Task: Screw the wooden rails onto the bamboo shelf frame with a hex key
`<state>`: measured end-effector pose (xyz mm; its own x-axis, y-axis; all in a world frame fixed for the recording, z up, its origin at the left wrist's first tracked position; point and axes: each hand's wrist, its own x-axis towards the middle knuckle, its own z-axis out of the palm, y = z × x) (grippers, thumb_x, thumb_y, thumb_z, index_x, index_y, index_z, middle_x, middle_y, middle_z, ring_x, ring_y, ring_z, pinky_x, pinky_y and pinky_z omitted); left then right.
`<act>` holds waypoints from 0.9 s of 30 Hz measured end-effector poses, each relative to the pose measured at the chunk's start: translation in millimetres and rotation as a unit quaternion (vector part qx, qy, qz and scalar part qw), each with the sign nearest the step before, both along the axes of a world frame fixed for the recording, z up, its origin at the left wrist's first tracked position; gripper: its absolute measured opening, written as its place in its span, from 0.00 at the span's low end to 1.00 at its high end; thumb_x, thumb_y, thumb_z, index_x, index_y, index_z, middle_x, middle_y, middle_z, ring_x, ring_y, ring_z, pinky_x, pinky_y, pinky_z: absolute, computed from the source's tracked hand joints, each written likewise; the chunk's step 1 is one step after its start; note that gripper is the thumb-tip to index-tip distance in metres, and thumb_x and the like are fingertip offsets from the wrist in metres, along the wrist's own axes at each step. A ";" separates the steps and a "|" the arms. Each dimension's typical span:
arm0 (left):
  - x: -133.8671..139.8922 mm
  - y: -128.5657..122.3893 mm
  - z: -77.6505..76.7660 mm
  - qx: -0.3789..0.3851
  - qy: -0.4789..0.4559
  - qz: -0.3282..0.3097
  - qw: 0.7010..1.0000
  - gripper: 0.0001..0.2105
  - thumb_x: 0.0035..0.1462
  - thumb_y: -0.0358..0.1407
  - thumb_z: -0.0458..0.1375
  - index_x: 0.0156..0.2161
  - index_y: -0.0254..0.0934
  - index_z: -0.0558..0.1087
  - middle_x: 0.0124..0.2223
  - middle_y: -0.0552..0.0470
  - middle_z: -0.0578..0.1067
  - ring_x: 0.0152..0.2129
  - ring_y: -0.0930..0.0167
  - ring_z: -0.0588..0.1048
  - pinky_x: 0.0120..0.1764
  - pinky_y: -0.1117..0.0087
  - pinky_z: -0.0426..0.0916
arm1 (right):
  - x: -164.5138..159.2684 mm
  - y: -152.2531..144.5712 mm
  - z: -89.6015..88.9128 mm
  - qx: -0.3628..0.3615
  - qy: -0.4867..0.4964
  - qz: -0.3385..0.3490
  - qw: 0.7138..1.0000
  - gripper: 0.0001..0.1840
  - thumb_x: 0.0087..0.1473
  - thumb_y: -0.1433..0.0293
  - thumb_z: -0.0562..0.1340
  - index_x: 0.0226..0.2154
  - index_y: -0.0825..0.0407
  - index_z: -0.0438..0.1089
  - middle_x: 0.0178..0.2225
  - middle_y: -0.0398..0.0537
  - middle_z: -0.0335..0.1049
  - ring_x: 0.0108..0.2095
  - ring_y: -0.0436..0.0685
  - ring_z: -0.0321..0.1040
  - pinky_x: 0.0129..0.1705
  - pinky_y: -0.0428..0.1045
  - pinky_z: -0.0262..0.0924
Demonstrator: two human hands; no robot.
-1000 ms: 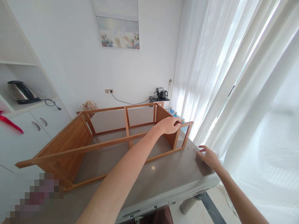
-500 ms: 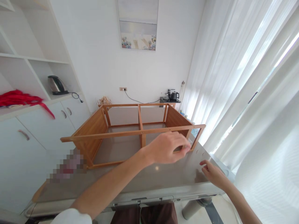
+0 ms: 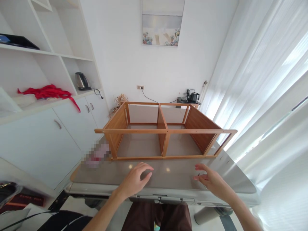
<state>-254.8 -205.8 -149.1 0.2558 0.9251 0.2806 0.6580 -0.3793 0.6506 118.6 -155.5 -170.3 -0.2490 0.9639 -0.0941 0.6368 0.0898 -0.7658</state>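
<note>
The left hand (image 3: 135, 178) is curving with fingertips apart; the right hand (image 3: 211, 181) is pinching a small, thin, dark piece (image 3: 198, 175); a brown, open rectangular wooden frame (image 3: 166, 131) is lying just beyond both.

The left hand (image 3: 134, 178), fingers curved around a bare gap, hovers over the near part of the grey table (image 3: 178, 173), while the right hand (image 3: 213, 181) hangs level with it, a thin piece too small to make out showing at its fingers. Just beyond both lies a wooden frame (image 3: 166, 131) with panels, and two small metal pieces (image 3: 221, 158) stand past the right hand. Well off beyond the left hand are a red cloth (image 3: 51, 92) and a kettle (image 3: 82, 81); to the right of the right hand hangs a white curtain (image 3: 255, 96).
</note>
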 end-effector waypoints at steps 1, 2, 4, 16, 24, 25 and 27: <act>-2.3 1.7 -2.9 0.003 -0.004 0.014 1.000 0.11 0.62 0.35 0.52 0.45 0.49 0.74 0.45 0.56 0.78 0.47 0.68 0.74 0.54 0.64 0.68 | -0.5 -0.5 -0.8 -0.003 0.001 0.006 1.000 0.21 0.53 0.55 0.59 0.47 0.45 0.62 0.49 0.55 0.73 0.42 0.63 0.77 0.44 0.54 0.71; -2.1 3.8 -5.0 0.007 -0.006 0.021 1.000 0.11 0.62 0.35 0.52 0.45 0.48 0.74 0.46 0.55 0.78 0.47 0.67 0.74 0.54 0.63 0.67 | 0.4 -0.6 -2.1 -0.005 0.006 0.012 1.000 0.20 0.54 0.55 0.58 0.48 0.45 0.62 0.47 0.55 0.74 0.44 0.63 0.76 0.45 0.54 0.71; 6.8 8.3 -7.3 0.011 -0.004 0.011 1.000 0.10 0.62 0.34 0.52 0.44 0.48 0.74 0.46 0.54 0.77 0.47 0.67 0.74 0.55 0.62 0.67 | 6.3 0.8 -6.1 -0.006 0.023 0.017 1.000 0.21 0.56 0.56 0.56 0.50 0.47 0.61 0.44 0.55 0.76 0.45 0.62 0.76 0.47 0.55 0.70; 208.8 107.2 -11.8 0.037 0.089 -0.158 0.983 0.16 0.61 0.37 0.56 0.53 0.37 0.68 0.54 0.45 0.72 0.53 0.62 0.69 0.56 0.63 0.64 | 69.7 8.3 -18.4 0.021 0.015 -0.185 0.982 0.11 0.54 0.62 0.57 0.37 0.48 0.71 0.38 0.51 0.80 0.44 0.62 0.76 0.48 0.54 0.67; 272.9 176.8 -31.4 -0.030 0.094 -0.133 0.986 0.17 0.55 0.39 0.62 0.48 0.36 0.69 0.49 0.43 0.74 0.50 0.60 0.72 0.51 0.63 0.67 | 69.2 52.3 -28.5 0.046 0.016 -0.254 0.966 0.16 0.59 0.59 0.49 0.37 0.49 0.68 0.33 0.46 0.78 0.34 0.56 0.77 0.36 0.50 0.70; 272.7 179.7 -35.0 -0.031 0.090 -0.140 0.986 0.15 0.55 0.38 0.62 0.47 0.37 0.70 0.49 0.44 0.74 0.49 0.61 0.73 0.50 0.64 0.68 | 69.0 56.3 -30.0 0.050 0.008 -0.259 0.964 0.15 0.59 0.59 0.50 0.36 0.49 0.68 0.32 0.44 0.78 0.32 0.56 0.76 0.35 0.50 0.69; 270.3 183.2 -40.8 -0.033 0.082 -0.153 0.984 0.12 0.55 0.36 0.62 0.45 0.39 0.70 0.49 0.46 0.75 0.48 0.63 0.73 0.49 0.66 0.68 | 67.1 62.1 -32.0 0.055 -0.011 -0.267 0.962 0.13 0.57 0.59 0.53 0.34 0.48 0.68 0.30 0.42 0.78 0.29 0.55 0.75 0.35 0.50 0.67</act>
<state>15.5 -22.6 -189.9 0.5627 0.8120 0.1550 0.6168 -0.5373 0.5752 185.7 -93.4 -202.4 0.2849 0.9584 0.0158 0.6307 -0.1750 -0.7561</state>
